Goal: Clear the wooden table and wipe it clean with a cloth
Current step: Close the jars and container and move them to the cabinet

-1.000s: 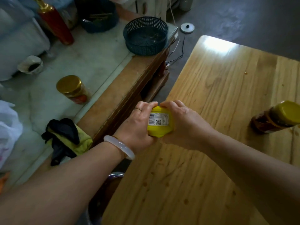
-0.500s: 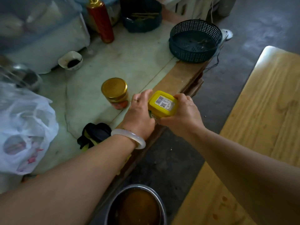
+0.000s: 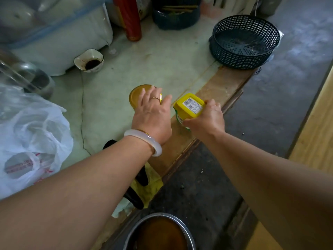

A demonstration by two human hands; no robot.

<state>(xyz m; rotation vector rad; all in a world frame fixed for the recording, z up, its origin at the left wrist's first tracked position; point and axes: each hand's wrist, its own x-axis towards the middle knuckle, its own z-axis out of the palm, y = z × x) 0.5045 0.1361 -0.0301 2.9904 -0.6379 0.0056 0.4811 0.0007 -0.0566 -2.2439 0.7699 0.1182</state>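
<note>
Yellow-lidded jar sits at the middle of the frame, over the wooden edge of the side table, and our right hand grips it from the right, fingers curled round the lid and body. We cannot tell whether its base touches the wood, since the hand hides it. Our left hand, with a ring and a pale bangle on the wrist, lies with fingers straight and spread over the gold-lidded jar just left of the yellow one; the hand covers much of that lid, and whether it presses down is unclear.

Only a strip of the wooden table shows, cut off at the right edge of the frame. A black and yellow cloth lies partly hidden under our left forearm. A metal bowl of brown liquid is cut off at the bottom edge. In the upper right stands a dark mesh basket; in the upper middle a red bottle; at the left a white plastic bag and a small white dish with dark residue.
</note>
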